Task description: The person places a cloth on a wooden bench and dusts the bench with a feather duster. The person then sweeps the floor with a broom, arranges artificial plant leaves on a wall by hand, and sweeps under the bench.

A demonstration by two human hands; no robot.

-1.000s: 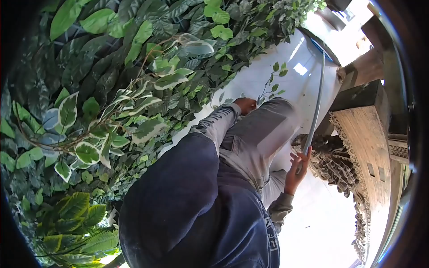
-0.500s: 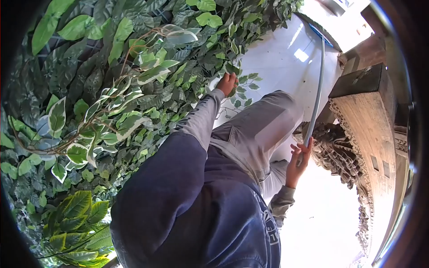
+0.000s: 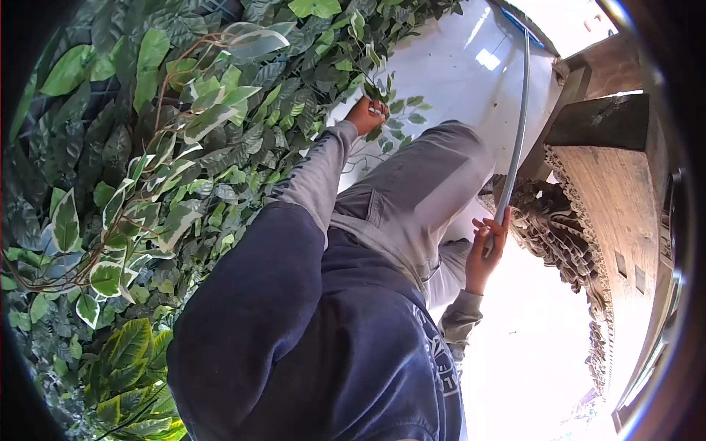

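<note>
My left hand [image 3: 368, 115] is closed on a thin leafy sprig [image 3: 401, 117], close to the edge of the dense leaf-covered wall [image 3: 243, 140]. Small green leaves stick out beyond its fingers. Wrapped round the near end of a long grey pole [image 3: 523, 110], my right hand [image 3: 488, 241] is beside my bent leg [image 3: 441, 162]. The pole stretches away over the shiny white floor [image 3: 456, 73] to a blue edge-like head [image 3: 518, 23] at the top of the view.
Variegated leaves [image 3: 110, 278] hang out from the greenery at the left, above a yellow-green plant [image 3: 129, 353]. At the right stands a wooden piece [image 3: 614, 213] with a dark end and ornate carving [image 3: 555, 228]. Bright light washes out the lower right.
My left hand has moved from beside my knee up and left to the greenery, with the sprig. My right hand stays on the pole. The view has shifted slightly.
</note>
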